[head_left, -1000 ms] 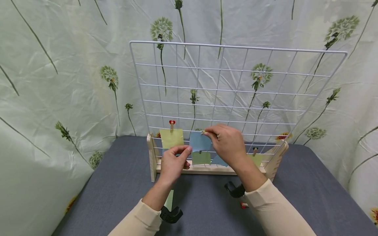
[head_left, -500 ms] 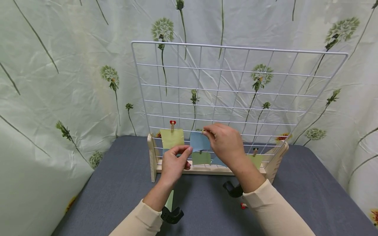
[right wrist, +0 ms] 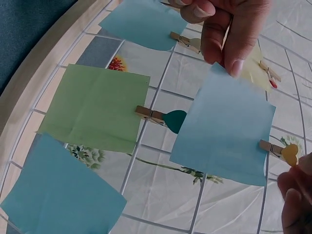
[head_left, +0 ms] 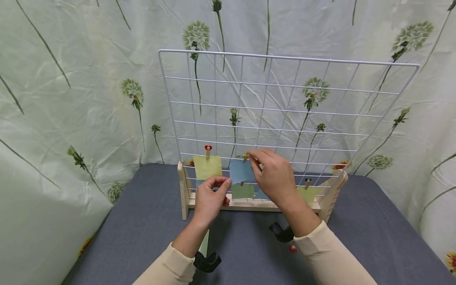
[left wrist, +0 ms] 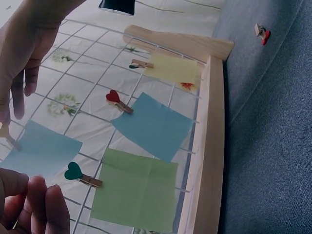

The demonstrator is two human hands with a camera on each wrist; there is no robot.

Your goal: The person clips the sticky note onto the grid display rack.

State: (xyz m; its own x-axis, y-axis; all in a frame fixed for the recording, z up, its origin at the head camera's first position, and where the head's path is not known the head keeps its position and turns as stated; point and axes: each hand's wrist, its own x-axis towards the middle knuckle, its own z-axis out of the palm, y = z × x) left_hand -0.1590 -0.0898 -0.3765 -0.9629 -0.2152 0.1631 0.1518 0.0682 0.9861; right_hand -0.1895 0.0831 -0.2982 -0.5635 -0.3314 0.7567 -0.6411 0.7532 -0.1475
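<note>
My left hand [head_left: 211, 198] pinches the lower left corner of a light blue paper note [head_left: 240, 170]. A small clothespin with a yellow heart [right wrist: 280, 151] bites the note's opposite edge at a wire of the white grid [head_left: 281, 106]. My right hand [head_left: 274, 174] has its fingertips at the heart end of that clothespin, with the whole heart showing in the right wrist view; they touch or nearly touch it. Below hangs a green note [left wrist: 136, 191] on a green-heart clothespin [left wrist: 83, 175], beside another blue note [left wrist: 155, 126] on a red-heart clothespin [left wrist: 119, 102].
The grid leans back in a wooden stand [head_left: 183, 194] on a dark grey cloth [head_left: 149, 221]. Yellow notes hang at left [head_left: 207, 168] and right [head_left: 307, 194]. A red-heart clothespin [left wrist: 262, 34] lies on the cloth. Pale green paper [head_left: 204, 242] is near my left wrist. A flowered curtain [head_left: 89, 118] stands behind.
My right fingers have eased back from the yellow-heart clothespin, which shows more now. The left hand keeps its pinch on the blue note, almost still.
</note>
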